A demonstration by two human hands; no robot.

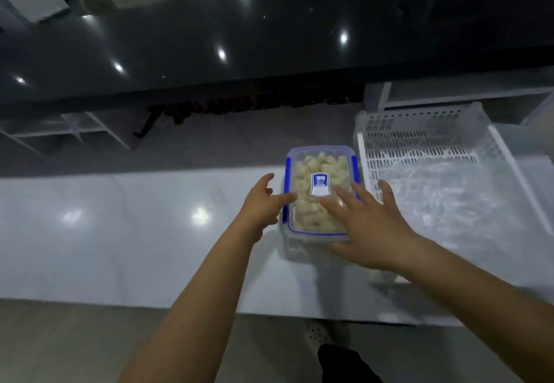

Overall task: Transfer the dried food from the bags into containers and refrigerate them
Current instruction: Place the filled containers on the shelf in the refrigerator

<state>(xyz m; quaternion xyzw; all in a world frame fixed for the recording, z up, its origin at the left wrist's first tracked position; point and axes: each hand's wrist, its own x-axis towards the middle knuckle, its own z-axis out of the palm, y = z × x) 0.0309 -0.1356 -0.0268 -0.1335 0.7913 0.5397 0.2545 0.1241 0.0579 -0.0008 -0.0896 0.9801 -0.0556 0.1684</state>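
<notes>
Glossy white counter [120,232] carries the filled, lidded container [319,193] near its right end beside a slatted tray [419,148]; left hand [260,202] and right hand [371,226] flank it, fingers spread, so any unlatched blue clip risks popping and spilling food on lift.

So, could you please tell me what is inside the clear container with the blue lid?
Through the lid, the container holds pale, lumpy dried food pieces, filling it nearly full. The label and right hand cover part of them; the bottom layers cannot be seen.

white counter [120,232] | on it: lidded container [319,190], white basket [419,154]
</notes>
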